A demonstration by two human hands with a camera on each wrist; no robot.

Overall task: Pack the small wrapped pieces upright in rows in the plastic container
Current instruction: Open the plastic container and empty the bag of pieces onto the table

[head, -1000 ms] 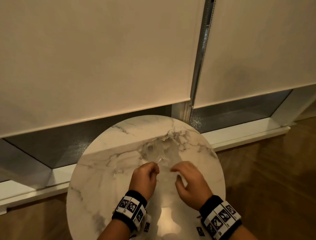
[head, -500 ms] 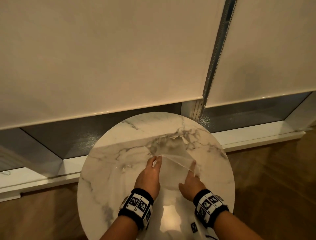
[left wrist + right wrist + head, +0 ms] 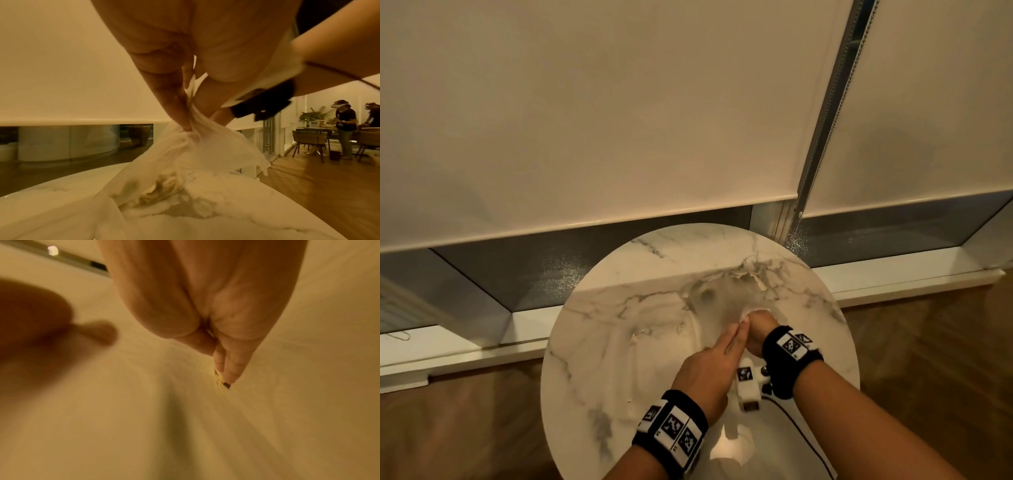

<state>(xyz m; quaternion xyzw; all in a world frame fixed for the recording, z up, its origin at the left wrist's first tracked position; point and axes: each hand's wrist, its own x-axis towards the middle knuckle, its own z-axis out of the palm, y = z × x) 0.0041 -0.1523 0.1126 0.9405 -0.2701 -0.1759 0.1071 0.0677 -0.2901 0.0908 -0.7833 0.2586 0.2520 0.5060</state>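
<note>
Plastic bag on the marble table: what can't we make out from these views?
- Contents of the plastic bag: left wrist view, cloudy film shows only a pale lump.
- Right hand: right wrist view, motion blur; whatever is at the fingers is unreadable.
- Both grips: head view, left hand overlaps the right.
- Plastic container: not identifiable in any view.

Both forearms reach forward and converge, each wrist wrapped in a black band with square black-and-white markers. The left hand (image 3: pixel 709 370) lies palm down, its fingers (image 3: pixel 736 337) stretched toward the other hand; from the left wrist view its fingertips pinch thin clear plastic. The right hand (image 3: pixel 758 330) sits just beyond, fingers bunched together pointing down; its hold cannot be told.
</note>
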